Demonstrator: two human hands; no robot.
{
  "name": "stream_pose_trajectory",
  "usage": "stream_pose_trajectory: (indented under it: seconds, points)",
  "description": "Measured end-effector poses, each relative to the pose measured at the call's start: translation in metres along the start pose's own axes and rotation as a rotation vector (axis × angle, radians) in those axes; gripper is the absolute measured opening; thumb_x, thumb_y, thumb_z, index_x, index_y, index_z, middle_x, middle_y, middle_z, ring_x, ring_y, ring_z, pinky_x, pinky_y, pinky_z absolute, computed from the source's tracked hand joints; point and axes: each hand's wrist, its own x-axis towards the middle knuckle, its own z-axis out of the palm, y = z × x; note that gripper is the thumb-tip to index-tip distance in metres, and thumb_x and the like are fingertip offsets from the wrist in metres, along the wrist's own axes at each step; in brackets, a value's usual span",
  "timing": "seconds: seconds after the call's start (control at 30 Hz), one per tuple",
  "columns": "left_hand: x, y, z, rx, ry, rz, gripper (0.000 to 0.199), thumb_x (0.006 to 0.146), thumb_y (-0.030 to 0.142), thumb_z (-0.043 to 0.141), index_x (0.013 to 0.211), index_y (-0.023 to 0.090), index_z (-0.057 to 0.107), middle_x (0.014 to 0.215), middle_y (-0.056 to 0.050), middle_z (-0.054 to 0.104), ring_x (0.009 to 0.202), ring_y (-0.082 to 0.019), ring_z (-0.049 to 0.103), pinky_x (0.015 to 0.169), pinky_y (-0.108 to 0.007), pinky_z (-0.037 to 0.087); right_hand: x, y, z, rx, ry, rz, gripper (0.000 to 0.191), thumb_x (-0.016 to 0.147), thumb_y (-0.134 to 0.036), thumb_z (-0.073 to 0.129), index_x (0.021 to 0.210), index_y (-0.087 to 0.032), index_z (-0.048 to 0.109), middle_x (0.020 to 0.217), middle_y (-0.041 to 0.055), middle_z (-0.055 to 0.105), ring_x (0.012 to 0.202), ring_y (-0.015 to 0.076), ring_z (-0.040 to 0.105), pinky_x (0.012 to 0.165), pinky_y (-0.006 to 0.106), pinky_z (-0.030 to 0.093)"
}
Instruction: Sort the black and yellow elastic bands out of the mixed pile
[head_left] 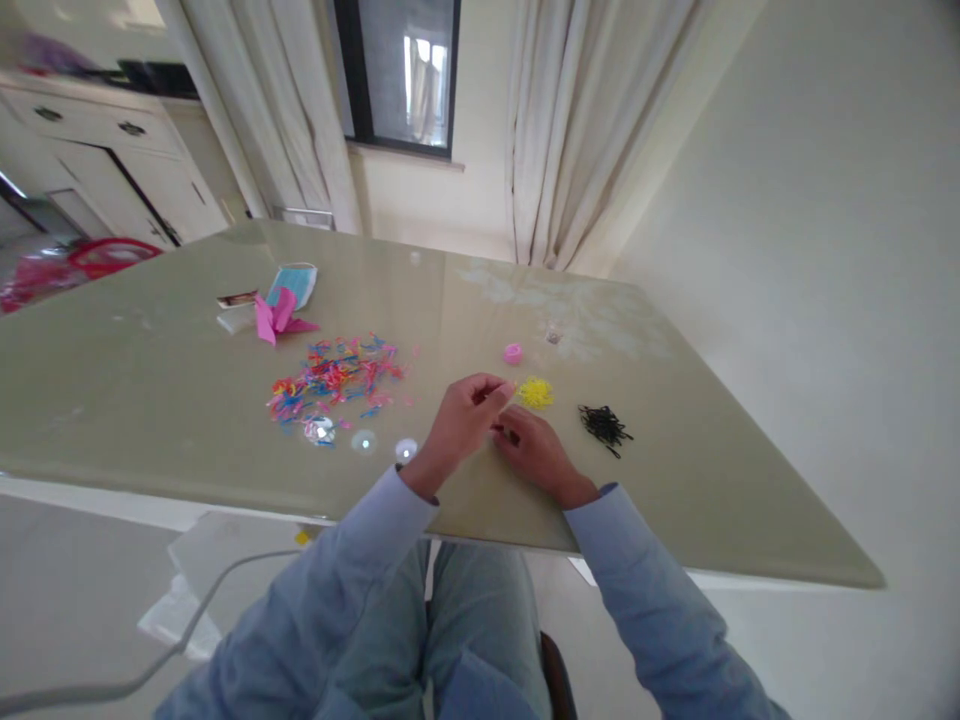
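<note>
My left hand [466, 418] is closed, with thumb and index finger pinched together just left of a small yellow pile [536, 392] of thin pieces. My right hand [535, 452] rests curled on the table [675, 500] beside it, its fingertips closed close to the left hand. Anything between the fingers is too small to make out. To the right lies a pile of black thin looped pieces [604, 426]. A small pink round object [513, 353] sits beyond the yellow pile. On the left spreads a heap of multicoloured thin pieces [337, 372], mostly red, blue and pink.
Farther left lie a blue face mask [297, 285], a folded pink piece [279, 318] and a small clear packet [235, 319]. A small clear object [553, 335] is near the far side. A wall [825, 250] rises at right; curtains [577, 130] hang behind the table.
</note>
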Motion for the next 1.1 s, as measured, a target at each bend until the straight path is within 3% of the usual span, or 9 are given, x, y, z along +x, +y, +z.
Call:
stream_pose_trajectory:
  seconds: [0.1,0.27,0.4,0.6,0.77,0.97,1.1]
  points:
    - [0.033,-0.011,0.026,0.259,-0.060,0.095,0.017,0.085,0.025,0.059,0.080,0.014,0.070,0.075,-0.002,0.069,0.069,-0.014,0.060,0.070,-0.025,0.047,0.000,0.002,0.002,-0.043,-0.008,0.049,0.014,0.083,-0.010,0.058,0.088,-0.016,0.070,0.091,0.0074,0.070,0.070,0.0155,0.057,0.064,0.026,0.039]
    - [0.065,-0.023,0.051,0.586,-0.174,0.188,0.019,0.089,0.022,0.058,0.086,0.014,0.074,0.091,-0.008,0.075,0.083,-0.018,0.065,0.081,-0.029,0.049,0.001,0.002,0.003,-0.109,-0.050,0.125,0.013,0.081,-0.012,0.058,0.079,-0.015,0.071,0.080,0.0085,0.071,0.069,0.0178,0.058,0.063,0.027,0.039]
    - [0.074,-0.031,0.051,0.683,-0.213,0.169,0.021,0.090,0.022,0.056,0.087,0.015,0.076,0.092,-0.010,0.076,0.085,-0.020,0.066,0.083,-0.031,0.050,0.001,0.000,0.001,-0.115,-0.059,0.117,0.016,0.083,-0.015,0.059,0.087,-0.016,0.074,0.090,0.0099,0.073,0.077,0.0192,0.062,0.067,0.028,0.043]
    - [0.075,-0.039,0.041,0.658,-0.234,0.198,0.021,0.091,0.021,0.055,0.091,0.016,0.076,0.098,-0.008,0.076,0.090,-0.019,0.066,0.087,-0.030,0.048,0.001,-0.001,0.000,-0.048,-0.057,0.088,0.018,0.085,-0.013,0.059,0.095,-0.017,0.074,0.099,0.0105,0.072,0.086,0.0202,0.064,0.075,0.029,0.046]
    - [0.058,-0.040,0.015,0.596,-0.197,0.289,0.022,0.092,0.023,0.053,0.088,0.016,0.074,0.091,-0.005,0.074,0.087,-0.018,0.065,0.083,-0.028,0.047,0.002,0.002,-0.002,0.019,-0.033,0.026,0.015,0.087,-0.013,0.059,0.094,-0.018,0.072,0.097,0.0081,0.070,0.087,0.0193,0.063,0.076,0.029,0.046]
    - [0.015,-0.050,-0.050,0.613,-0.243,0.283,0.024,0.093,0.027,0.054,0.084,0.016,0.072,0.084,-0.005,0.072,0.079,-0.016,0.063,0.077,-0.027,0.046,0.001,0.003,-0.004,0.043,-0.026,0.013,0.015,0.091,-0.020,0.056,0.093,-0.019,0.071,0.086,0.0046,0.066,0.076,0.0163,0.058,0.071,0.028,0.044]
    - [-0.014,-0.054,-0.082,0.554,-0.201,0.280,0.024,0.093,0.029,0.054,0.084,0.016,0.072,0.082,-0.005,0.071,0.076,-0.015,0.062,0.075,-0.027,0.045,0.002,0.005,-0.005,0.094,0.005,0.045,0.016,0.090,-0.027,0.057,0.090,-0.020,0.071,0.083,0.0044,0.068,0.074,0.0168,0.059,0.070,0.030,0.046]
